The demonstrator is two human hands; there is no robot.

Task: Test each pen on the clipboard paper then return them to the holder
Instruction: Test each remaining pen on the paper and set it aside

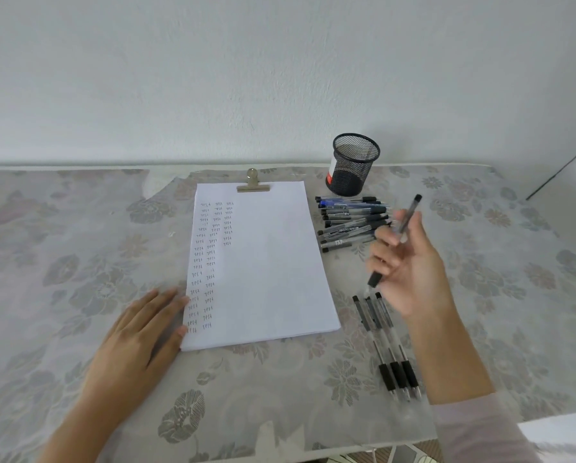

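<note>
Pen (410, 212) pinched in right hand (413, 272) may slip among three pens (396, 369) below; flat left hand (139, 332) rests on paper (266, 262) edge.

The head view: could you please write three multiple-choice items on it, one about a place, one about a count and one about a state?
1. Where is the pen holder relative to the paper?
A) left of it
B) on it
C) beyond its upper right corner

2. How many pens lie side by side nearest the camera?
A) one
B) three
C) six

3. What is the right hand doing?
A) lying flat
B) holding a pen
C) gripping the holder

Answers:
1. C, the holder stands past the paper's upper right corner.
2. B, three black-gripped pens lie parallel there.
3. B, its fingers curl round a pen lifted off the table.
</note>
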